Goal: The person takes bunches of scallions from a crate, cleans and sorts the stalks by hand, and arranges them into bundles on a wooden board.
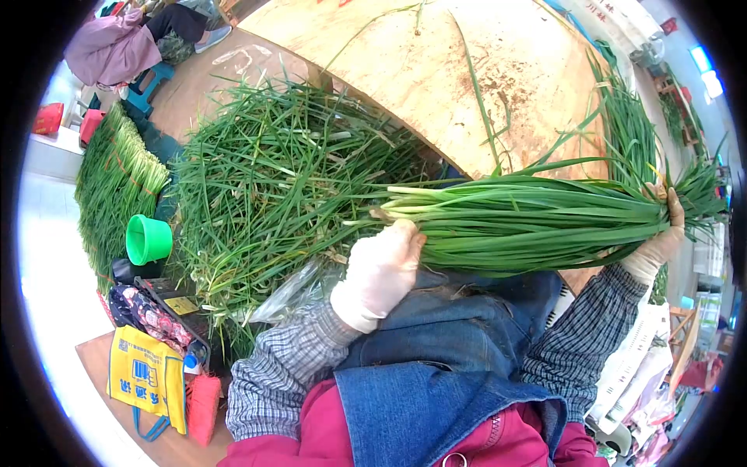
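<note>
One green bundle (529, 222) spans crosswise above your lap (451, 327), its long axis running from your left hand (381, 268), pinching the edge near the pale stem ends (403, 204), to your right hand (661, 233), wrapped around the leafy end; the tabletop (556, 70) lies beyond.

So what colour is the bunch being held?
The bunch is green with pale stem ends, best in the head view.

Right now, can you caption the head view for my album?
Left hand and right hand hold a bunch of chives sideways.
</note>
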Demonstrator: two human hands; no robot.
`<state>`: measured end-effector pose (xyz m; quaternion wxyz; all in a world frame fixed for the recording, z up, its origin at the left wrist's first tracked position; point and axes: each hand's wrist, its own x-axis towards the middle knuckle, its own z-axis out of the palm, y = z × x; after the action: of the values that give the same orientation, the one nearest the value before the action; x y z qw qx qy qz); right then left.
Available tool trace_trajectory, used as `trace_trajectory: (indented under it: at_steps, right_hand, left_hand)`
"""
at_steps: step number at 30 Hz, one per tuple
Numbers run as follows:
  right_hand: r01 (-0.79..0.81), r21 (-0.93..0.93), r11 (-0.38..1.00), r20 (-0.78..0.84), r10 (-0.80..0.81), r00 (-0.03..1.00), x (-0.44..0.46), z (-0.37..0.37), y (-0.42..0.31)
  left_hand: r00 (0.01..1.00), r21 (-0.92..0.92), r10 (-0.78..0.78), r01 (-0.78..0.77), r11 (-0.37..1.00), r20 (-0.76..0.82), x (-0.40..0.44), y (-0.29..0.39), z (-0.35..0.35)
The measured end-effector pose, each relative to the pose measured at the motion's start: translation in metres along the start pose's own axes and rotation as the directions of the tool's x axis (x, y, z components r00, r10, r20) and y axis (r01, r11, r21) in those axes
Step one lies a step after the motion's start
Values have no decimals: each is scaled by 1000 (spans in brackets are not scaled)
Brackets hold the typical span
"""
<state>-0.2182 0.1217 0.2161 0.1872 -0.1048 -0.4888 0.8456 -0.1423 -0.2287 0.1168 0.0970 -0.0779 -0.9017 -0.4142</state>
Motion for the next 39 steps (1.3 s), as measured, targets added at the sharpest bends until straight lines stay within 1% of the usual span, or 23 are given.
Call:
trace_trajectory:
  at_steps: [1,2,4,5,6,7,8,9,10,12,13,14,15,16,18,20,21,23,25,29,33,36,39]
  right_hand:
    - [47,-57,997,-130,-54,990,-1,3,0]
    - [45,-56,997,-90,-50,995,2,-2,-1]
    - [35,-51,998,-15,-35,999,8,-18,-2]
    - [36,-45,998,-22,-37,999,10,-20,-1]
    - [40,-39,998,-27,-41,999,12,-21,0]
    - [43,-34,998,-33,-45,998,12,-22,1]
    - [30,-21,999,-19,-31,999,10,-18,1]
    - [18,-9,1000,-3,-18,1000,4,-11,0]
    - [6,2,1000,13,-6,1000,2,-7,0]
    - [17,-16,1000,-46,-17,999,8,-15,1]
    - [22,-28,999,-70,-24,997,12,-18,1]
    - [20,-26,999,-80,-22,997,11,-16,1]
    - [19,-21,1000,-90,-20,996,8,-13,2]
    - [19,-15,1000,-102,-20,995,7,-11,2]
    - [36,-23,999,-120,-38,992,7,-8,3]
    - [60,-33,998,-176,-65,982,5,-2,5]
    - [38,3,999,-132,-37,991,4,-3,5]
    - [28,16,999,-88,-27,996,3,-5,4]
    - [27,12,1000,-71,-27,997,4,-6,4]
    - [37,3,999,-102,-37,994,2,1,2]
    - [24,5,1000,-100,-24,995,3,-3,2]
    - [42,-3,999,-102,-42,994,4,-4,3]
    - [19,19,1000,-56,-18,998,5,-9,2]
  left_hand:
    - [987,-69,107,-116,991,-122,0,-10,-1]
    - [948,-122,201,-236,964,-247,-1,-22,-9]
    - [994,-53,19,-25,998,-110,-11,-43,-66]
    - [976,-47,-98,91,995,-195,-21,-61,-89]
    - [928,89,-255,288,953,-271,-29,-72,-118]
    - [841,105,-309,391,914,-444,-48,-106,-138]
    - [852,401,-239,444,801,-466,-60,-124,-161]
    - [852,682,-283,523,511,-440,-68,-123,-175]
    - [852,790,-401,488,371,-337,-72,-120,-181]
    - [973,835,32,181,519,-231,-73,-109,-159]
    - [979,631,19,115,767,-202,-65,-95,-141]
    - [985,357,18,46,933,-173,-51,-73,-119]
    - [991,197,-104,119,973,-86,-45,-59,-100]
    - [979,40,-204,203,978,22,-39,-46,-83]
    - [858,-141,-427,478,867,284,-20,-19,-62]
    - [770,-360,-493,630,688,404,-7,-15,-46]
    - [777,-416,-518,630,656,358,-8,-20,-36]
    - [929,-157,-345,364,918,138,-8,-19,-32]
    - [993,180,-115,109,978,22,-4,-15,-32]
    - [998,208,31,-18,978,-60,-1,-16,-23]
    - [999,206,53,-54,977,13,-9,-8,-14]
    - [991,64,134,-133,989,-20,-5,-16,-6]
    - [993,-185,104,-112,976,-53,-6,-20,-13]
